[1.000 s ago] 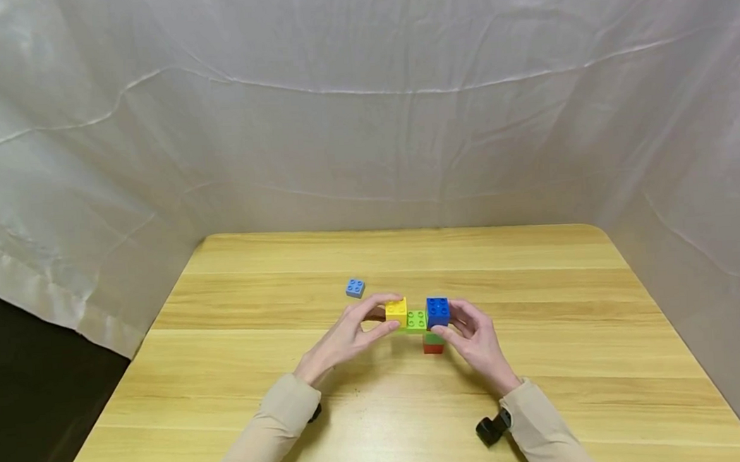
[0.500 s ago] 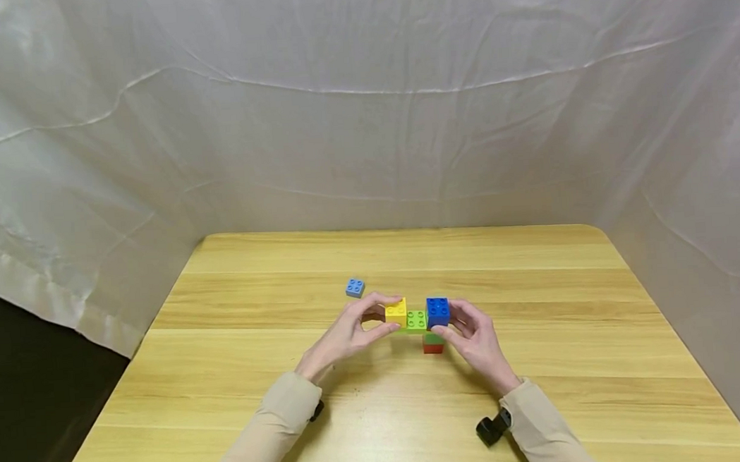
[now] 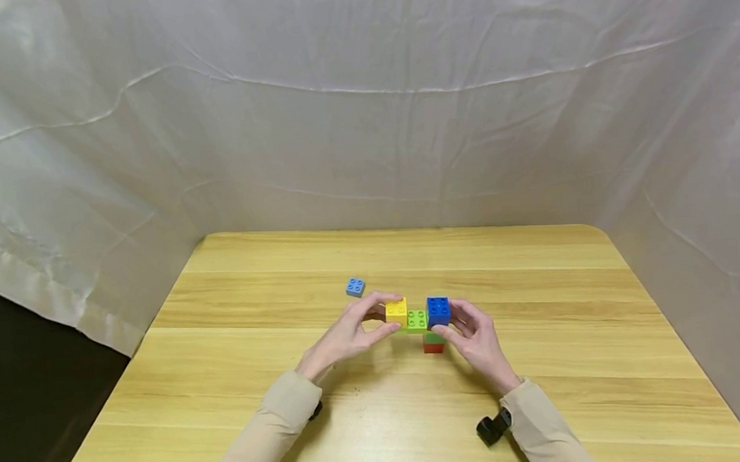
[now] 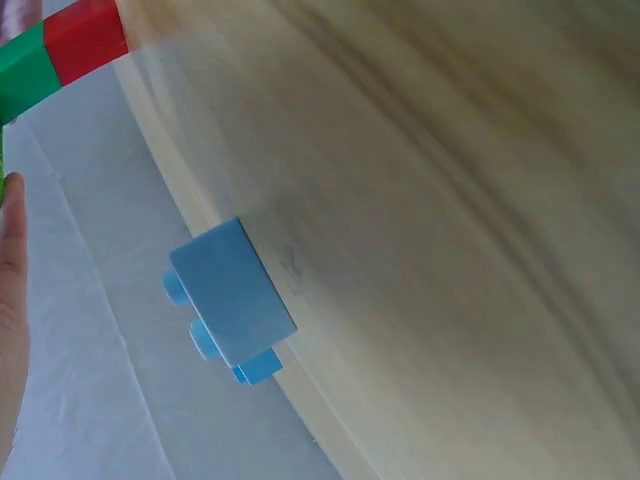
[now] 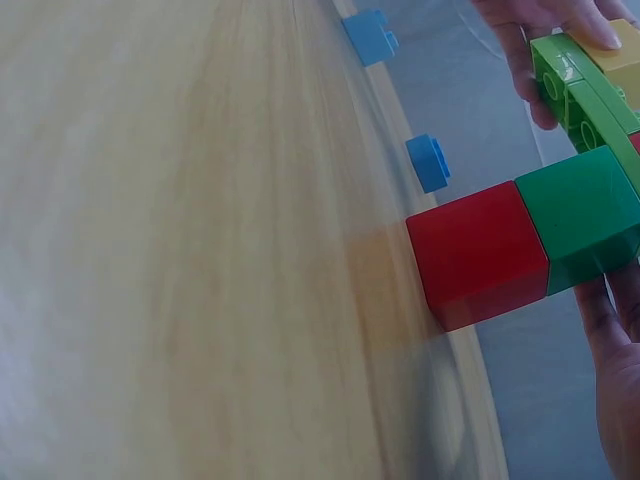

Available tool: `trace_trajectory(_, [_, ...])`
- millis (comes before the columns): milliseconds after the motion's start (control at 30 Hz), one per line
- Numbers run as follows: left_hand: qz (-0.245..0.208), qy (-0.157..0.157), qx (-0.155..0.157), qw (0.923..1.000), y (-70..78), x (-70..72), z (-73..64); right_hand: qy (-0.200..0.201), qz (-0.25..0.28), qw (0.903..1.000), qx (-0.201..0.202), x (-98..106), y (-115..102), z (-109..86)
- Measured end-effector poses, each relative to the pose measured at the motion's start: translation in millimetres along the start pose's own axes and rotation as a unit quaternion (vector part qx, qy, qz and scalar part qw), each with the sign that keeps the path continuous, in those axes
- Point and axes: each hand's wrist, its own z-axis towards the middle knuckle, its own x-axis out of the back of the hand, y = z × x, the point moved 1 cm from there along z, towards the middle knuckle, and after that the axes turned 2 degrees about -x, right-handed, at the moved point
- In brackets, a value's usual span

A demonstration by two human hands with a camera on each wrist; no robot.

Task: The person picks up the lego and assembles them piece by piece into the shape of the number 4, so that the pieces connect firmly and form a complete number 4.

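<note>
Left hand (image 3: 349, 336) pinches yellow block (image 3: 397, 314), right hand (image 3: 481, 346) dark blue block (image 3: 438, 312); lime block (image 3: 416, 321) between, long axis 9-to-3 o'clock. Pale blue block (image 3: 355, 288): 10 o'clock from left fingertips, left nearer.

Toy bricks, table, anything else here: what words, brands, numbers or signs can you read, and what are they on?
None: no word, label, brand, number or sign can be read in any view.
Yellow brick, dark blue brick and lime green brick: any marks on them would be too small to read.
Table: a faint smudge beside a light blue brick, left wrist view, too blurred to make out.
</note>
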Motion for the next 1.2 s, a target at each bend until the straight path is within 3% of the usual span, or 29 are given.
trace_trajectory(233, [-0.027,0.012,0.076,0.9967,0.7,-3.6,-0.1,0.000,-0.002,0.9999,-0.014,0.1,1.0,-0.5])
trace_trajectory(433, [-0.075,0.033,0.125,0.9888,1.5,-6.2,1.5,0.003,-0.001,0.9999,-0.016,-0.2,2.4,0.2])
trace_trajectory(667, [-0.117,0.047,0.117,0.9850,3.6,-5.4,3.6,-0.002,0.003,0.9999,-0.017,0.3,-0.6,0.4])
trace_trajectory(1033, [-0.121,0.050,0.080,0.9881,0.2,-8.5,1.5,0.006,0.002,0.9999,-0.010,0.4,0.6,-1.8])
trace_trajectory(1200, [-0.121,0.046,0.095,0.9870,2.7,-7.3,1.2,0.004,0.006,0.9999,-0.007,0.3,1.8,-2.3])
